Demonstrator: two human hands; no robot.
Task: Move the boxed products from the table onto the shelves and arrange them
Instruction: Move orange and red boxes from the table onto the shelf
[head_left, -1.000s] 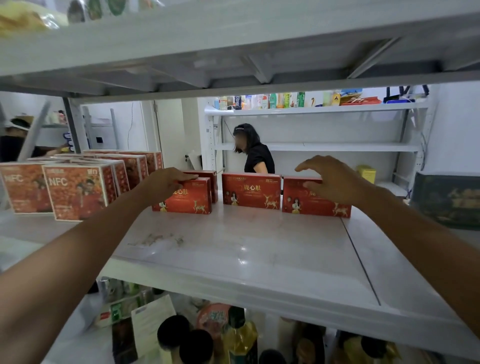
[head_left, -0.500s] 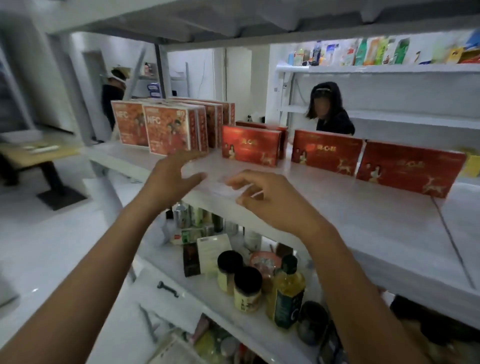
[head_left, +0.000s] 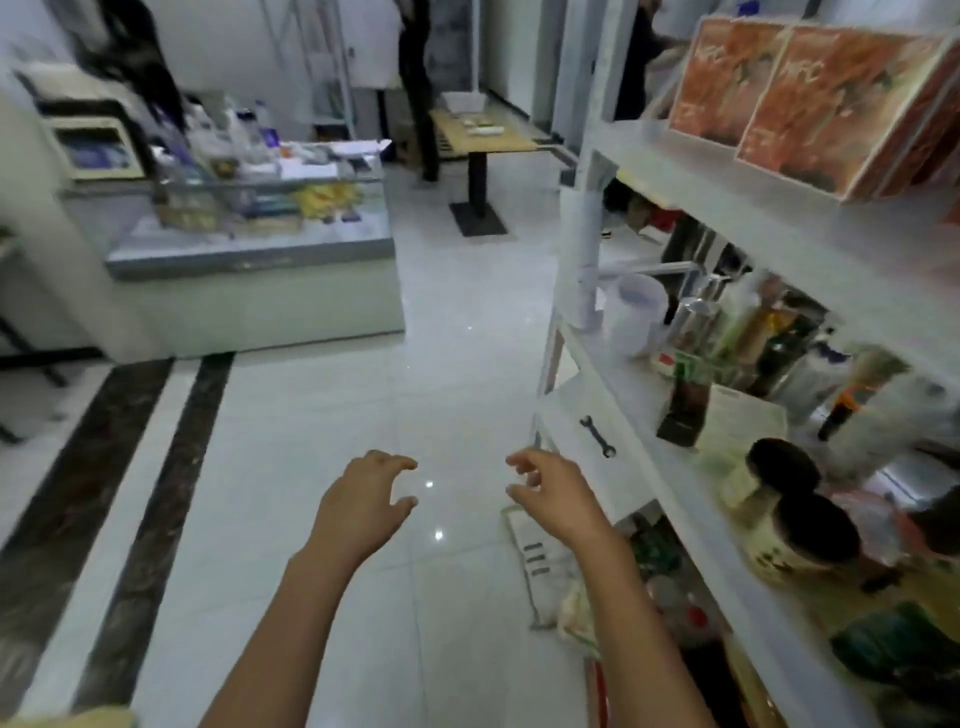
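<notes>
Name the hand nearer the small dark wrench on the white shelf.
Right. The right hand is just below-left of the small dark wrench; the left hand is farther left.

Glossy tiled floor (head_left: 322, 405), painted metal shelves (head_left: 753, 228) (matt white), printed cardboard boxes (head_left: 821, 104).

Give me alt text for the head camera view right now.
Empty, fingers loosely curled, the left hand and right hand hover over a white floor. To the right, shelves hold orange boxes above jars and bottles.
</notes>
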